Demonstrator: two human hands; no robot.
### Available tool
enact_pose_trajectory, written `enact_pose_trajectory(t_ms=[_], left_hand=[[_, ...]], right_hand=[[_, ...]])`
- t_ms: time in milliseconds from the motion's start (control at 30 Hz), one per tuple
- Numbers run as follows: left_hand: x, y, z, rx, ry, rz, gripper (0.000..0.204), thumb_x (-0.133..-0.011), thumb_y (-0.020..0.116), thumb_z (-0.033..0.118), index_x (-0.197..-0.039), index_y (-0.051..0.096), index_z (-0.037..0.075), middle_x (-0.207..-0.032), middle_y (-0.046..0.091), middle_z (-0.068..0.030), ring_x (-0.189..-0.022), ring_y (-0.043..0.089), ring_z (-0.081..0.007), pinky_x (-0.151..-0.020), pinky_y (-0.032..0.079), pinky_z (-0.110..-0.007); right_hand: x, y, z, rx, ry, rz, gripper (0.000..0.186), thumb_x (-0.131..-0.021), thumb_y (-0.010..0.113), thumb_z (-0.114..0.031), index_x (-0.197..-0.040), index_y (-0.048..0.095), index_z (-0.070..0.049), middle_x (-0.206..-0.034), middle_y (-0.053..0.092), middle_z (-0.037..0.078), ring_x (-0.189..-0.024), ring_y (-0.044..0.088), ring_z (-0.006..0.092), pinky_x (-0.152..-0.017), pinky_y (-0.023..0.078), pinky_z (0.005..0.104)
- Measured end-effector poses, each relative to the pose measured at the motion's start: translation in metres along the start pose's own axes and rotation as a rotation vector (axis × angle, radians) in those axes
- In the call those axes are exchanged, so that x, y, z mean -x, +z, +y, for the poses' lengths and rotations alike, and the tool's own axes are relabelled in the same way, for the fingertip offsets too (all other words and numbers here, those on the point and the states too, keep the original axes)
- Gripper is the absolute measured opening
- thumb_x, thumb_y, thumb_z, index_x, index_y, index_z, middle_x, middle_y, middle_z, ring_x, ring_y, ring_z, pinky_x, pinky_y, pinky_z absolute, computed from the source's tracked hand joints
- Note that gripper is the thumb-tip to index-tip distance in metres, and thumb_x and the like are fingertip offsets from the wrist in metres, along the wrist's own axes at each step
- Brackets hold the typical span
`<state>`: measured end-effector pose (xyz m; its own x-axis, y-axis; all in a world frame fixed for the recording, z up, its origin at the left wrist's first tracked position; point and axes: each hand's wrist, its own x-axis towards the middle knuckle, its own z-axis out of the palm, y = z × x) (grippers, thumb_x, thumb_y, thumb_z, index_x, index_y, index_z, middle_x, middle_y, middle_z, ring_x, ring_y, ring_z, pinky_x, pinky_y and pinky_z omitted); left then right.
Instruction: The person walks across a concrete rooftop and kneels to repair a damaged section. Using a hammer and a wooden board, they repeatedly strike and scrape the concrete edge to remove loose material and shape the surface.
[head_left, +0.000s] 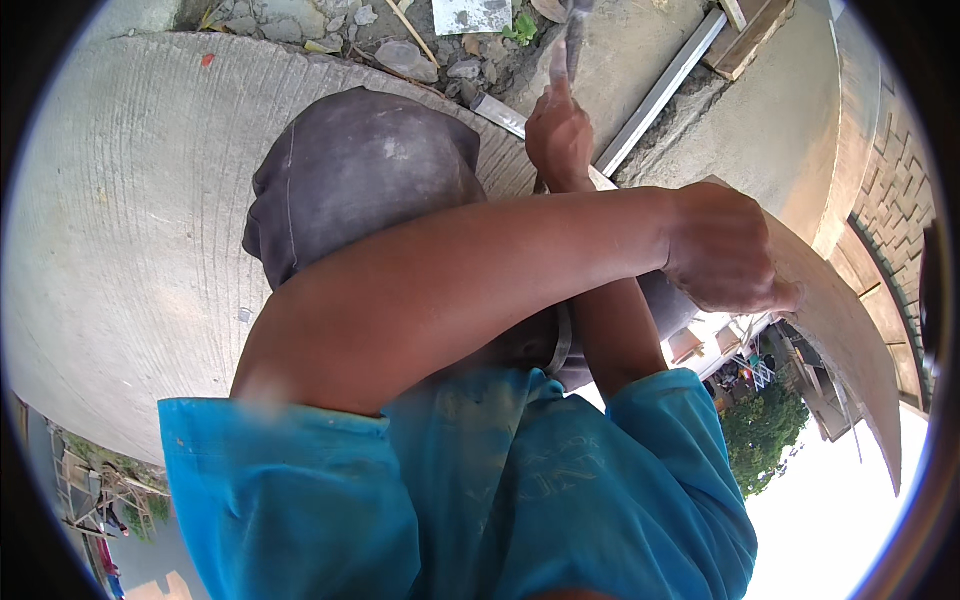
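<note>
My left arm crosses over my right one, and my left hand (722, 250) grips the edge of a long pale board (850, 335) at the right, which curves in the fisheye view. At the upper middle my right hand (560, 140) is closed round a slim grey tool (573, 30), with one finger along it; its upper end runs out of the picture. My bent knee in dark grey cloth (365, 170) lies left of both hands, on or over pale ridged concrete (120, 230).
Rubble (405, 62), a white square piece (470, 14) and metal strips (660, 95) lie at the top. Timber pieces (740, 45) and stacked pavers (895, 170) are at the right. Distant people (112, 515), scaffold-like poles and trees (760, 430) show near the lower edges.
</note>
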<state>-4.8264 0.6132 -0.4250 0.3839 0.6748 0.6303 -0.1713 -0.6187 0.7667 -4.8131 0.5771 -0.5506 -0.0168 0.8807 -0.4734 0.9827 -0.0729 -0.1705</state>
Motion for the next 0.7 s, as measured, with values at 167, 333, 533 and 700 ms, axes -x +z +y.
enact_pose_trajectory(t_ms=[167,333,533,700], left_hand=[[0.001,0.012,-0.007,-0.001,-0.001,0.123,0.024,-0.1,0.036,0.032,-0.104,0.054,0.017,-0.065,0.064,-0.0094,-0.07,0.07,-0.0317,-0.055,0.056,-0.047],[-0.005,0.007,0.004,0.033,-0.018,0.058,0.022,-0.1,0.038,0.033,-0.104,0.053,0.018,-0.064,0.063,-0.0105,-0.067,0.069,-0.0324,-0.054,0.056,-0.047],[-0.003,-0.009,0.0,0.01,-0.08,-0.078,0.023,-0.099,0.038,0.03,-0.106,0.052,0.014,-0.066,0.064,-0.0132,-0.067,0.07,-0.0319,-0.055,0.056,-0.048],[-0.006,0.002,0.001,0.03,-0.014,-0.011,0.022,-0.099,0.038,0.027,-0.103,0.053,0.012,-0.06,0.061,-0.013,-0.062,0.068,-0.0314,-0.055,0.055,-0.048]], right_hand=[[-0.012,-0.001,-0.003,-0.128,-0.059,-0.117,0.055,-0.1,0.043,-0.02,-0.153,0.032,-0.024,-0.104,0.066,0.032,-0.094,0.064,0.0495,-0.086,0.05,0.053],[0.01,0.001,-0.004,-0.093,-0.006,0.046,0.058,-0.097,0.047,-0.015,-0.152,0.033,-0.024,-0.1,0.067,0.031,-0.091,0.065,0.048,-0.083,0.05,0.0551],[-0.005,-0.003,-0.004,-0.238,-0.027,-0.126,0.049,-0.099,0.042,-0.016,-0.148,0.042,-0.018,-0.118,0.062,0.033,-0.109,0.061,0.047,-0.094,0.049,0.0498],[0.005,0.013,0.006,-0.146,0.142,-0.241,0.048,-0.097,0.042,-0.011,-0.145,0.047,-0.015,-0.117,0.065,0.029,-0.106,0.063,0.0458,-0.091,0.051,0.0481]])
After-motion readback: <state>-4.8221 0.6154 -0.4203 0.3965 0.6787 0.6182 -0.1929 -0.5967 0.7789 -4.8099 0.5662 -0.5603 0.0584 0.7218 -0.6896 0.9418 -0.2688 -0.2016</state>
